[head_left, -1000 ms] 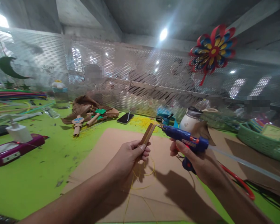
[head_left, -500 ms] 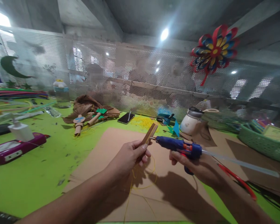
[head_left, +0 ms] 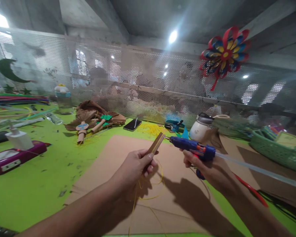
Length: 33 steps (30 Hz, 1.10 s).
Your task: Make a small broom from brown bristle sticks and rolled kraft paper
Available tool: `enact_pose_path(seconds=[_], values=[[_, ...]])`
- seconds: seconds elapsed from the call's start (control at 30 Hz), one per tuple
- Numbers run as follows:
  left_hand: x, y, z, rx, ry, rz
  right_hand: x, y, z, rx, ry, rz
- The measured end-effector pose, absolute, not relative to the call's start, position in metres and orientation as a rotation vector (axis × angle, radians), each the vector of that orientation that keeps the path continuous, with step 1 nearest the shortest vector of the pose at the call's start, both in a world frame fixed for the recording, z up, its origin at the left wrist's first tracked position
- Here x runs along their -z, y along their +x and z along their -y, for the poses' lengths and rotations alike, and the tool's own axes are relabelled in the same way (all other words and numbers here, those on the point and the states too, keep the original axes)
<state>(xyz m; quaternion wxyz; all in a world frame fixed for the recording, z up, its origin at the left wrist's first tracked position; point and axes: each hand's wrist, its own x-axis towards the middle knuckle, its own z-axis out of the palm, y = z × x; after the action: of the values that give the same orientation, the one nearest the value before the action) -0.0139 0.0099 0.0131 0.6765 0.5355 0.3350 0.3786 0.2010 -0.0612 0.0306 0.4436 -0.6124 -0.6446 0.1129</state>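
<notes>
Between its thumb and fingers, my left hand (head_left: 138, 163) grips a narrow folded brown cardboard strip (head_left: 157, 143), tilted up to the right. A yellow string (head_left: 161, 177) runs along the strip and hangs in loops below my fingers. My right hand (head_left: 199, 164) is wrapped round a blue hot glue gun (head_left: 191, 146). The gun's metal nozzle is right at the upper end of the strip; whether it touches, I cannot tell. A long clear glue stick (head_left: 256, 169) sticks out of its back. Under both hands lie large brown paper sheets (head_left: 108, 197).
Paper figures (head_left: 82, 130), a phone (head_left: 132, 124) and yellow string (head_left: 151, 129) lie at the back. A white jar (head_left: 198, 128) and green basket (head_left: 273, 151) stand right. A purple power strip (head_left: 19, 156) sits left. Behind rises a perforated screen (head_left: 128, 79); a paper flower (head_left: 225, 54) hangs there.
The glue gun's nozzle has moved up along the strip to its upper end, shifting slightly right. My left hand keeps its hold on the strip, which has turned slightly.
</notes>
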Motion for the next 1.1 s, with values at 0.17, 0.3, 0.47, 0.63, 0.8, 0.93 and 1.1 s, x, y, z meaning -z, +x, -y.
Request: enact_pose_path(seconds=[0.17, 0.3, 0.47, 0.63, 0.8, 0.93, 1.1], values=[[-0.0108, -0.0138, -0.0088, -0.856, 1.192, -0.707, -0.0314, 0.1986, 0.0590, -0.374, -1.503, 1.529], [-0.0130, -0.0131, -0.0079, -0.850, 1.177, -0.711, -0.0334, 0.1957, 0.0588, -0.386, -1.522, 1.501], [-0.0167, -0.0124, -0.0073, -0.829, 1.172, -0.724, -0.0320, 0.1958, 0.0570, -0.401, -1.522, 1.440], [-0.0152, -0.0131, -0.0076, -0.835, 1.177, -0.723, -0.0330, 0.1952, 0.0575, -0.370, -1.554, 1.441], [-0.0133, -0.0141, -0.0080, -0.837, 1.173, -0.704, -0.0318, 0.1955, 0.0572, -0.373, -1.519, 1.461], [-0.0143, -0.0144, -0.0087, -0.825, 1.153, -0.701, -0.0272, 0.1984, 0.0556, -0.353, -1.520, 1.469], [-0.0155, -0.0138, -0.0098, -0.820, 1.147, -0.703, -0.0270, 0.1979, 0.0570, -0.332, -1.576, 1.499]])
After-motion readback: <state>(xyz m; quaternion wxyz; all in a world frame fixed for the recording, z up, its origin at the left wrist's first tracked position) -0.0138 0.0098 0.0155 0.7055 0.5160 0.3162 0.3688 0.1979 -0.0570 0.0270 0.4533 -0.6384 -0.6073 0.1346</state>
